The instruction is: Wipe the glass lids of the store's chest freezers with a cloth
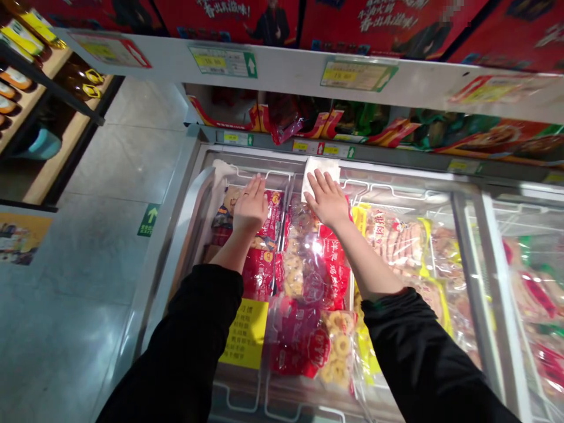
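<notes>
My right hand (327,198) lies with fingers spread, pressing flat on a folded white cloth (331,167) near the back edge of the freezer's glass lid (308,238). To its left, my left hand (252,205) rests flat on the glass, fingers stretched out and holding nothing. Under the glass are red bags of frozen food (258,273) and clear packs of ring-shaped pieces (339,346). A yellow notice (244,333) with printed characters shows below my left forearm.
A white shelf edge (286,67) with price tags runs above the freezer's back, carrying red boxes (233,20). Lower boxes of packets (295,114) stand just behind the lid. Bottles on a wooden rack (48,170) are at the far left, beside tiled floor (101,153).
</notes>
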`<state>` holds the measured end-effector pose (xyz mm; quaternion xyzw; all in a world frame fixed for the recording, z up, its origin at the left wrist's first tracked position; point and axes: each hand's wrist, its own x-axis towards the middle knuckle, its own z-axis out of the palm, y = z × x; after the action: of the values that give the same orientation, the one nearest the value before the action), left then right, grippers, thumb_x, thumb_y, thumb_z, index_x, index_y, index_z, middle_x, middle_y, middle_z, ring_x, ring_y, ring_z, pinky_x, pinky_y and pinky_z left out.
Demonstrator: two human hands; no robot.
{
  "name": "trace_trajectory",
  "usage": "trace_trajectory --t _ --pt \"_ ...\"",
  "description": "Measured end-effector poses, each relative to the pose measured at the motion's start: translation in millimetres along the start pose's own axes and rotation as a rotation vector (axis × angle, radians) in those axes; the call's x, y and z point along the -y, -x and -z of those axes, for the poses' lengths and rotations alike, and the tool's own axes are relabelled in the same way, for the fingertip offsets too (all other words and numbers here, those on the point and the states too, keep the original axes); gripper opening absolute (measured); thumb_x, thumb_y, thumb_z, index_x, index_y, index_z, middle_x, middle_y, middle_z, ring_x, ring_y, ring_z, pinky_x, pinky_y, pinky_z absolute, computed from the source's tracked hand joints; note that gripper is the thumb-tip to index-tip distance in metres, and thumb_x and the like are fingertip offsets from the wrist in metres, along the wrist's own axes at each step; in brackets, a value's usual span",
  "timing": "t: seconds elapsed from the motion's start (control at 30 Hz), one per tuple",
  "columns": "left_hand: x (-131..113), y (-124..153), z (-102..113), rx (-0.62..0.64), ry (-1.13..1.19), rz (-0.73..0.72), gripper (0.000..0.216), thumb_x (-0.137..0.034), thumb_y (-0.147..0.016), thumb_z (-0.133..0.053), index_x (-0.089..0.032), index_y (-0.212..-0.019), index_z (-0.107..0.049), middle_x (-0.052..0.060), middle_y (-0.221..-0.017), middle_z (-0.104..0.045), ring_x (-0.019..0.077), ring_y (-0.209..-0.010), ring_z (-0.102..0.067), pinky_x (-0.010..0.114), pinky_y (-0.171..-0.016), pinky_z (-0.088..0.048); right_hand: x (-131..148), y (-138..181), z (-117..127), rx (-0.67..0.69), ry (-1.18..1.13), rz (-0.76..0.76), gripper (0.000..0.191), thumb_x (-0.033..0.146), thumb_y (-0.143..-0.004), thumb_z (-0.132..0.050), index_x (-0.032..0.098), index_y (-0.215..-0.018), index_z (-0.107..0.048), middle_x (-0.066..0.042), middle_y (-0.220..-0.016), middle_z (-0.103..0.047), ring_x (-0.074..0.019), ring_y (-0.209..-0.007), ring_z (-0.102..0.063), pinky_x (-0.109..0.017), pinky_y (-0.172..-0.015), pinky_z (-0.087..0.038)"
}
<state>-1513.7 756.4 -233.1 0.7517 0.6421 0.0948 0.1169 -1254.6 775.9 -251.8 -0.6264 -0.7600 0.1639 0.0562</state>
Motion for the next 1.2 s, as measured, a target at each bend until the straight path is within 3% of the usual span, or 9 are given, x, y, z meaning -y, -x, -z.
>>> trace_trajectory --t 0.2,0.4,0.57,0.77,0.9,1.03,1.2 --pt "-2.0 -1.1 0.7 0.020 -0.019 0.000 0.063 -0.018 -0.105 -0.039 -0.013 -0.168 -0.044 0.010 -0.177 -0.040 0.0242 -0.166 -0.036 0.044 -0.138 -0.031 21.7 -27.1 -8.6 -0.008 -0.014 0.019 0.075 0.062 -0.111 -0.021 0.026 -0.176 -0.028 -0.002 -0.184 -0.023 -0.0338 -0.171 -0.018 -0.065 -0.137 -0.021" --pt "-3.6 3.1 4.2 0.043 -0.031 -0.016 0.065 -0.017 -0.104 -0.039 -0.009 -0.169 -0.041 0.013 -0.178 -0.038 0.0240 -0.167 -0.033 0.044 -0.139 -0.029 28.1 11.5 -3.3 0.027 0.016 0.062 0.072 0.060 -0.111 -0.023 0.029 -0.176 -0.028 0.001 -0.183 -0.025 -0.0305 -0.171 -0.019 -0.061 -0.138 -0.024" --pt "-7.0 8.8 8.6 0.068 -0.023 -0.018 0.065 -0.019 -0.105 -0.037 -0.006 -0.169 -0.039 0.014 -0.178 -0.038 0.0241 -0.167 -0.032 0.043 -0.139 -0.028 9.6 36.7 8.1 0.030 0.027 -0.062 0.072 0.059 -0.111 -0.026 0.027 -0.175 -0.032 -0.001 -0.183 -0.027 -0.0300 -0.170 -0.022 -0.060 -0.137 -0.025" --pt "-13.5 9.4 12.1 0.100 -0.043 0.000 0.065 -0.019 -0.107 -0.035 0.000 -0.169 -0.036 0.016 -0.179 -0.034 0.0262 -0.168 -0.031 0.043 -0.139 -0.026 7.8 5.4 17.8 0.058 0.007 -0.272 0.072 0.054 -0.111 -0.026 0.024 -0.177 -0.023 0.000 -0.185 -0.015 -0.0289 -0.172 -0.014 -0.058 -0.139 -0.018" --pt "-14.0 7.0 11.3 0.102 -0.048 0.010 0.064 -0.019 -0.107 -0.036 0.000 -0.168 -0.039 0.016 -0.178 -0.036 0.0270 -0.168 -0.031 0.042 -0.139 -0.027 21.3 -4.0 17.0 0.071 0.025 -0.186 0.071 0.051 -0.112 -0.026 0.024 -0.178 -0.023 0.001 -0.185 -0.016 -0.0281 -0.172 -0.012 -0.056 -0.140 -0.017" --pt "-10.5 7.9 8.1 0.060 -0.038 -0.002 0.065 -0.019 -0.106 -0.037 -0.005 -0.169 -0.039 0.015 -0.178 -0.037 0.0273 -0.168 -0.032 0.044 -0.139 -0.028 19.1 19.5 22.2 0.117 0.065 -0.083 0.070 0.050 -0.112 -0.030 0.023 -0.177 -0.025 0.001 -0.185 -0.019 -0.0264 -0.172 -0.014 -0.051 -0.140 -0.017" --pt "-17.7 25.7 7.7 0.041 -0.035 -0.031 0.063 -0.021 -0.107 -0.037 -0.001 -0.167 -0.041 0.020 -0.174 -0.041 0.0310 -0.165 -0.037 0.050 -0.136 -0.032 3.5 32.3 37.0 0.146 0.047 -0.123 0.069 0.048 -0.113 -0.028 0.022 -0.177 -0.026 0.000 -0.185 -0.019 -0.0252 -0.171 -0.016 -0.049 -0.140 -0.018"
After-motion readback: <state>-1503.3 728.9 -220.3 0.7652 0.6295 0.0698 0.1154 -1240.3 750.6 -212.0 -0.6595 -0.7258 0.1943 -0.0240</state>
